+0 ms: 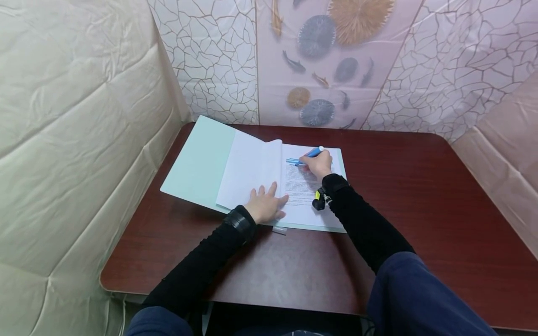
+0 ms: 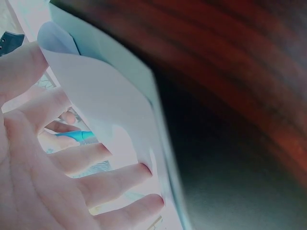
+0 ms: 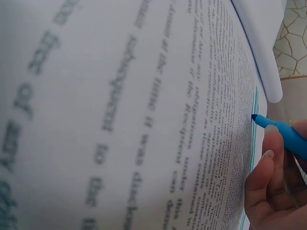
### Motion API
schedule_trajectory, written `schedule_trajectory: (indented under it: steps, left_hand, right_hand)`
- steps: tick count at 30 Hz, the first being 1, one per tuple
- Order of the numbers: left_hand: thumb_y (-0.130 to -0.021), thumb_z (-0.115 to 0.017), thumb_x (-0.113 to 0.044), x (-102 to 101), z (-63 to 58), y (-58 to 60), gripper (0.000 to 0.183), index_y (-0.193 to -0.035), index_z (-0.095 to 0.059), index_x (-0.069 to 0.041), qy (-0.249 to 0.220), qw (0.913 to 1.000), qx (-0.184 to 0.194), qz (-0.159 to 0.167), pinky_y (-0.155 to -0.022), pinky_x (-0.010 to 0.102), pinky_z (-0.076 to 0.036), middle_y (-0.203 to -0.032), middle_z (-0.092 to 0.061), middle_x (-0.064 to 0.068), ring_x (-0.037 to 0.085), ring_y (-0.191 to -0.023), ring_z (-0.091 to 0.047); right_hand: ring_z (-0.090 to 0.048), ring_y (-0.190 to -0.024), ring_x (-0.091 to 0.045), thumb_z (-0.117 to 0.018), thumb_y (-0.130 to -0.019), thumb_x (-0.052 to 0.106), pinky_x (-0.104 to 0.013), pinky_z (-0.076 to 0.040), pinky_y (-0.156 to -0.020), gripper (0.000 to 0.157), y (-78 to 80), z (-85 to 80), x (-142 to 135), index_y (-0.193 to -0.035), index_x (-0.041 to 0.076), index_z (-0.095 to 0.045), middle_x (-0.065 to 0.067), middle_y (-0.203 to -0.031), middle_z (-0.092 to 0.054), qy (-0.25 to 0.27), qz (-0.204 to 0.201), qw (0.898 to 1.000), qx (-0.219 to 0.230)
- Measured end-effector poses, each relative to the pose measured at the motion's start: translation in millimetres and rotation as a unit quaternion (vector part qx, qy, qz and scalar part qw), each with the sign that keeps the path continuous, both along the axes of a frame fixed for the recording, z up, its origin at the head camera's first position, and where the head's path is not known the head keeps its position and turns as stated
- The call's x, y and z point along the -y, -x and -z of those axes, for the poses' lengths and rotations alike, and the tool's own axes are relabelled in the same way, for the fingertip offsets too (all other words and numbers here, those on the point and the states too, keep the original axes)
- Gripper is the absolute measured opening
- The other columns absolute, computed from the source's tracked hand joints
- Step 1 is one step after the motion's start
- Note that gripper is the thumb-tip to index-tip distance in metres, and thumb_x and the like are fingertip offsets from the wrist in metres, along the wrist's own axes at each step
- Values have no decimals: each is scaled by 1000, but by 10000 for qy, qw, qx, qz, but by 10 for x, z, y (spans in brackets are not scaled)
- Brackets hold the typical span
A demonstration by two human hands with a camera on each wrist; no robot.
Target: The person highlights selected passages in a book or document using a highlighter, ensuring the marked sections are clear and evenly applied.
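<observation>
In my right hand (image 1: 318, 164) I pinch a blue marker (image 3: 288, 136), its dark tip at the upper lines of a printed page (image 1: 300, 186). Blue strokes (image 1: 293, 161) run across the top of the text. With fingers spread, my left hand (image 1: 265, 205) rests on the lower part of the open pages, near the fold. In the left wrist view its fingertips lie against the curled white sheet (image 2: 91, 86). The pages sit in a pale green folder (image 1: 197, 158), whose left cover lies opened out.
A small pale grey piece (image 1: 279, 230) lies at the folder's lower edge. Underneath is a dark red-brown table (image 1: 420, 210). Patterned sheeting (image 1: 218, 60) hangs behind it, and a cream padded cover (image 1: 84, 140) rises on the left.
</observation>
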State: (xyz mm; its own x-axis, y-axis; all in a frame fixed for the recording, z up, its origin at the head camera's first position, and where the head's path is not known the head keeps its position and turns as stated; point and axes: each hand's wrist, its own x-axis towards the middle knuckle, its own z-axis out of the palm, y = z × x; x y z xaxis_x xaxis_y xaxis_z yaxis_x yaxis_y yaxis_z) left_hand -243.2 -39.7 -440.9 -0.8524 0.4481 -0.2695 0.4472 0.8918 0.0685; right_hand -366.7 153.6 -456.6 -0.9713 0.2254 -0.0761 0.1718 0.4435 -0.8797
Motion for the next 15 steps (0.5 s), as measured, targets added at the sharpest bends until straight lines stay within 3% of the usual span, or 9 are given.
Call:
schedule_trajectory:
  steps: [6, 15]
  left_hand:
    - [-97, -50, -47, -1, -6, -1, 57, -150, -35, -32, 29, 10000, -37, 31, -112, 61, -25, -161, -18, 16, 46, -140, -30]
    - [-97, -49, -48, -7, -28, -20, 57, -150, -34, -32, 25, 10000, 0, -13, -113, 60, -24, -162, -16, 15, 47, -141, -28]
  right_hand:
    - [-64, -60, -17, -72, -85, 27, -26, -47, -63, 21, 2, -12, -18, -93, 9, -66, 0, -70, -61, -109, 35, 9999, 17]
    - [-65, -65, -21, -72, -86, 26, -27, -48, -61, 19, -37, -56, -48, -92, 9, -64, -3, -75, -62, -67, -23, 10000, 66]
